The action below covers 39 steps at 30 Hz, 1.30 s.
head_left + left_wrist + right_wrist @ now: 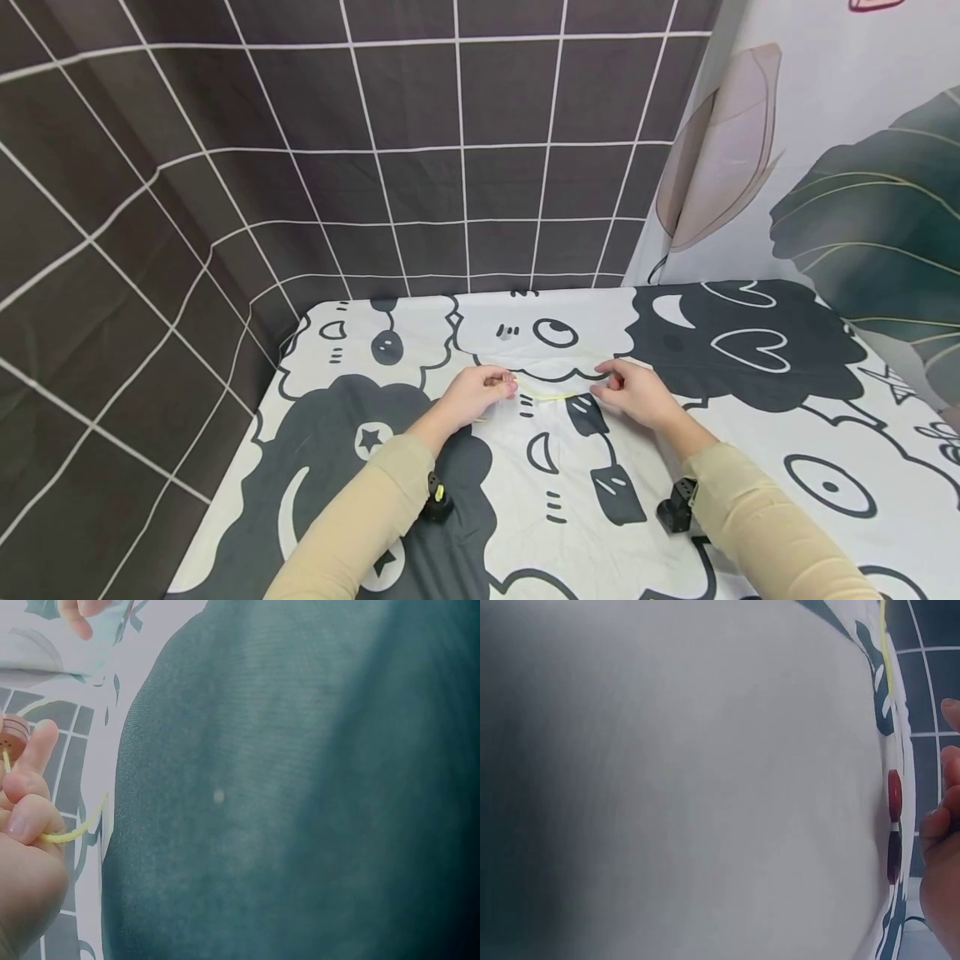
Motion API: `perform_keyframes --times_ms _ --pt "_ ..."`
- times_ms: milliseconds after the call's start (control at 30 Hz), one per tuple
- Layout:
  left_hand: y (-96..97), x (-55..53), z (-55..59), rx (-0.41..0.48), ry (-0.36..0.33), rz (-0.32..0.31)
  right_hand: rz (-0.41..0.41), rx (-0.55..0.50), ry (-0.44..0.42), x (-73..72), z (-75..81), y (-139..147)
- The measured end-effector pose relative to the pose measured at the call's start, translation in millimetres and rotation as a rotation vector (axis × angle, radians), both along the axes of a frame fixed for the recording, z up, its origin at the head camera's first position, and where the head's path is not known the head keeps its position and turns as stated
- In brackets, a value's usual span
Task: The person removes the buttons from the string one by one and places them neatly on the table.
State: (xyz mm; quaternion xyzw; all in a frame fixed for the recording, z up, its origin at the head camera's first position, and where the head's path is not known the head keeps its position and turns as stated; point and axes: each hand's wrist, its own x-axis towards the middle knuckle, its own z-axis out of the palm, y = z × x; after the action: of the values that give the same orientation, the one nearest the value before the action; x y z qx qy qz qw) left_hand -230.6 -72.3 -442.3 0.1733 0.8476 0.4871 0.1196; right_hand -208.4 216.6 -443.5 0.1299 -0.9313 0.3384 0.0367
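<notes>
My left hand (pixel 476 396) pinches a thin yellow cord (pixel 551 397) above the patterned sheet. In the left wrist view, a reddish-brown round bead (pixel 15 736) with dark lines sits at the fingertips, with cord at its face. A tail of the cord hangs below the curled fingers. To the right, my right hand (pixel 633 393) is held near the cord's far end, its fingers loosely bent and apart from it. Nothing shows between those fingers. In the right wrist view, a red rounded piece (pixel 895 796) and a dark red one (pixel 894 859) lie near this hand.
A black-and-white sheet with cartoon faces (pixel 558 550) covers the surface. Behind and to the left hangs a dark grid-patterned cloth (pixel 420 100). A pale curtain with leaf prints (pixel 817 100) is at the right. Each wrist carries a small black camera (pixel 677 504).
</notes>
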Motion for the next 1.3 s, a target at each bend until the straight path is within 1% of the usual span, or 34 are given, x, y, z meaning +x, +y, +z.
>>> perform_keyframes --times_ms 267,533,667,833,1300 --pt "1.5 0.2 1.0 -0.014 0.009 0.005 0.023 0.008 -0.009 -1.4 5.6 -16" --pt "0.7 0.1 -0.1 -0.016 0.012 0.000 0.027 0.016 -0.025 -1.8 5.3 -22" --pt "0.0 -0.2 -0.9 -0.002 0.008 -0.008 0.028 0.003 -0.008 -1.3 5.2 -23" --pt "-0.8 -0.4 -1.1 -0.016 0.018 -0.009 0.046 -0.008 0.015 -2.4 5.1 -26" --pt "-0.9 -0.7 -0.5 -0.024 0.010 -0.018 0.079 -0.055 0.021 -3.1 6.3 -35"
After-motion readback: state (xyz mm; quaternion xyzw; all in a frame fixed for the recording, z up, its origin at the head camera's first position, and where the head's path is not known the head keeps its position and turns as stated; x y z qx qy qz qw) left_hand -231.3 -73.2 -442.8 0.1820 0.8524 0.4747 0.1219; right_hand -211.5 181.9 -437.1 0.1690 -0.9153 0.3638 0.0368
